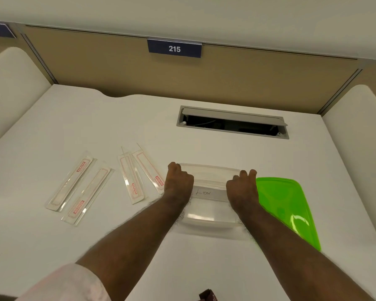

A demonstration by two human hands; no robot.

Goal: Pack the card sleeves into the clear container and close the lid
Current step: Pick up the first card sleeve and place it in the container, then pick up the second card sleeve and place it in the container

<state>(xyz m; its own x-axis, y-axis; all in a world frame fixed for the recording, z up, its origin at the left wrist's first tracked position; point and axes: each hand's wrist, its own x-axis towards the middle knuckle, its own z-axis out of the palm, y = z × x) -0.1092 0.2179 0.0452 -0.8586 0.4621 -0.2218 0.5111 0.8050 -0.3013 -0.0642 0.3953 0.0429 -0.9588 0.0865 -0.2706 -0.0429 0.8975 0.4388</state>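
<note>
A clear rectangular container [211,213] stands open on the white desk, with a strip of tape bearing handwriting on its inside. My left hand [178,183] grips its left wall and my right hand [243,187] grips its right wall. A bright green lid [284,205] lies flat on the desk just right of the container, partly under my right forearm. Several packs of card sleeves with red print lie to the left: two [70,185] [87,194] further out and two [131,179] [150,168] next to my left hand.
An open cable hatch [232,122] is sunk into the desk behind the container. A tan partition with a "215" sign [174,48] closes off the back. Cream side dividers [11,83] flank the desk. A small dark object [207,296] pokes in at the bottom edge.
</note>
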